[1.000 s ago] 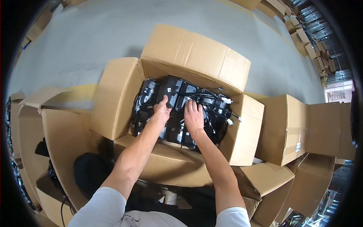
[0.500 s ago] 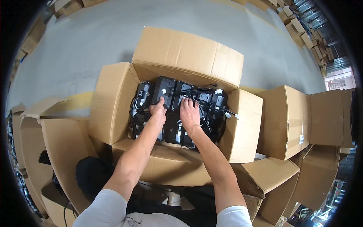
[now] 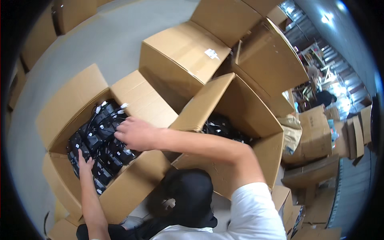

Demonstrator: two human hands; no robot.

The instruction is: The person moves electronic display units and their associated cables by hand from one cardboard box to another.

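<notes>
An open cardboard box (image 3: 132, 180) at the left holds several black box-shaped plastic units (image 3: 98, 136) with thin black cables and white plugs (image 3: 124, 105). My left hand (image 3: 85, 163) rests on the units along the box's left side, thumb and fingers spread apart. Over the right part of the same box hovers my right hand (image 3: 134, 133), its fingers loosely bent and apart, slightly blurred. Nothing shows in its grasp. The undersides of both hands are hidden from view.
A second open box (image 3: 256, 148) with black items (image 3: 224, 127) stands just right, under my right forearm. Behind it is a closed carton (image 3: 184, 52) with a white label. More cartons (image 3: 314, 128) are stacked at the right. A person (image 3: 325, 98) is far off.
The view has swung to the right, so the box now lies at the left. My right hand has lifted off the units toward the box's right side; my left hand stays on them.
</notes>
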